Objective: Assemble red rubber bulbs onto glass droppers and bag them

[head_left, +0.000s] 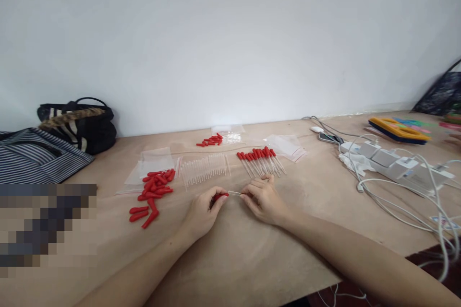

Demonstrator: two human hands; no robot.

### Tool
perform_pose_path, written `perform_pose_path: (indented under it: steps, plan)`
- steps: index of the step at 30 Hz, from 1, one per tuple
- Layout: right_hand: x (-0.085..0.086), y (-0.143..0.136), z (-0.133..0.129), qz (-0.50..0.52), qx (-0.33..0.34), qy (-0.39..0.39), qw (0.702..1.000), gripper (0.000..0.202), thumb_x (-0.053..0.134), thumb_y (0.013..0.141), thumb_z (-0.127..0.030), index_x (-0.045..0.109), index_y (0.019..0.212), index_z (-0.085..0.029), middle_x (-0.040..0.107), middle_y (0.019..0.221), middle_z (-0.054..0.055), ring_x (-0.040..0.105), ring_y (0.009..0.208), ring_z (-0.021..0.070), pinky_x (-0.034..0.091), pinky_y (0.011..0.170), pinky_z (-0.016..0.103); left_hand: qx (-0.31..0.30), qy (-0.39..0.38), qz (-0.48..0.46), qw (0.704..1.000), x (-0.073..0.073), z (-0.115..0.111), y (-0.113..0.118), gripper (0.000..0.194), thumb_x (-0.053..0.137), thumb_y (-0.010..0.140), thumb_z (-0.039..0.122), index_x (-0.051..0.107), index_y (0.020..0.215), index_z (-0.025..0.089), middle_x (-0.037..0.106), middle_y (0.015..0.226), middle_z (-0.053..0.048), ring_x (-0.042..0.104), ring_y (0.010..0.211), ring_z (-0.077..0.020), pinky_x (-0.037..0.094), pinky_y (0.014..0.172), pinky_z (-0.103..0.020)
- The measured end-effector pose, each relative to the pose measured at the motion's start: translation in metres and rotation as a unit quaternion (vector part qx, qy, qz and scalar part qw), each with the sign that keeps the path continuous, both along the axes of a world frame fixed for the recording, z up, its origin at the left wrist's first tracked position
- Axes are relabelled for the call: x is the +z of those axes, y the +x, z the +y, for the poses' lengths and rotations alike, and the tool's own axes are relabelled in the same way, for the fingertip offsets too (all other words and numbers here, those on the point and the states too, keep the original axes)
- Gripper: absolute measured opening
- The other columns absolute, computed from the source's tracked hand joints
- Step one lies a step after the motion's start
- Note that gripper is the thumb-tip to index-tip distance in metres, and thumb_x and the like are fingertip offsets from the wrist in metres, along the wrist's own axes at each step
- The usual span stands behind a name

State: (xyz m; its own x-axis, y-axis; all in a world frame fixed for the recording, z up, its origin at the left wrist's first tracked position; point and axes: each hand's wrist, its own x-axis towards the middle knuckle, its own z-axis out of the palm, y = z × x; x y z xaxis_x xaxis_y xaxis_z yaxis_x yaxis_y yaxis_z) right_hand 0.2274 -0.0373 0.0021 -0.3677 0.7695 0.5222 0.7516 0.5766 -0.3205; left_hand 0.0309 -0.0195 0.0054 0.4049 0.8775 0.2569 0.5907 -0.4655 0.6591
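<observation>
My left hand (206, 210) pinches a red rubber bulb (224, 195) near the middle of the table. Facing it, my right hand (262, 200) holds a thin clear tube (235, 193) whose end meets or nearly meets the bulb's mouth. Beyond my right hand lies a row of tubes with red bulbs on their far ends (257, 156). Several clear tubes without bulbs (205, 169) lie side by side beyond my left hand. To the left is a pile of loose red bulbs (156, 184), partly on clear plastic bags (154, 156).
Farther back lie a small group of red bulbs (211, 141) and short clear pieces (234, 137). A power strip with white chargers and cables (399, 165) occupies the right. Bags (95, 127) stand at the left; a yellow-and-blue tray (398, 130) is back right.
</observation>
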Motion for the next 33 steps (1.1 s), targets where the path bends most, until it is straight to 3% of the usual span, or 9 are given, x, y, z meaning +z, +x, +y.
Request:
perform_pose_path:
  steps: [9,16,27,33]
  plan:
    - [-0.006,-0.004,-0.002,-0.005,0.045,0.041,0.998,0.018,0.042,0.083,-0.02,0.058,0.076,-0.017,0.059,0.067,0.0,0.05,0.066,0.012,0.021,0.078,0.034,0.018,-0.034,-0.079,0.996,-0.003,0.001,0.001,0.018,0.047,0.078,0.031,0.059,0.08,0.018,0.062,0.069,0.0,0.057,0.063,-0.015,0.045,0.059,-0.026]
    - [-0.002,0.001,-0.002,-0.021,0.073,0.081,0.994,0.018,0.043,0.082,-0.017,0.06,0.077,-0.018,0.055,0.061,-0.001,0.046,0.067,0.0122,0.021,0.077,0.035,-0.009,-0.077,-0.139,0.987,-0.009,0.002,-0.004,0.016,0.053,0.075,0.03,0.061,0.08,0.016,0.063,0.069,-0.002,0.058,0.066,-0.0162,0.046,0.062,-0.028]
    - [0.0,0.004,0.003,-0.068,0.083,0.139,0.985,0.015,0.048,0.076,-0.012,0.06,0.073,-0.018,0.052,0.056,-0.002,0.04,0.07,0.0137,0.018,0.075,0.037,-0.015,-0.082,-0.111,0.99,-0.012,0.001,-0.005,0.018,0.057,0.073,0.031,0.064,0.08,0.016,0.064,0.069,-0.002,0.057,0.064,-0.0154,0.045,0.06,-0.026]
    - [-0.003,0.003,0.003,-0.041,0.086,0.134,0.986,0.016,0.047,0.076,-0.012,0.06,0.07,-0.018,0.052,0.057,-0.001,0.04,0.07,0.0135,0.019,0.075,0.036,-0.017,-0.085,-0.118,0.989,-0.012,0.0,-0.004,0.017,0.057,0.073,0.031,0.064,0.08,0.016,0.063,0.066,-0.002,0.055,0.06,-0.0138,0.043,0.055,-0.024]
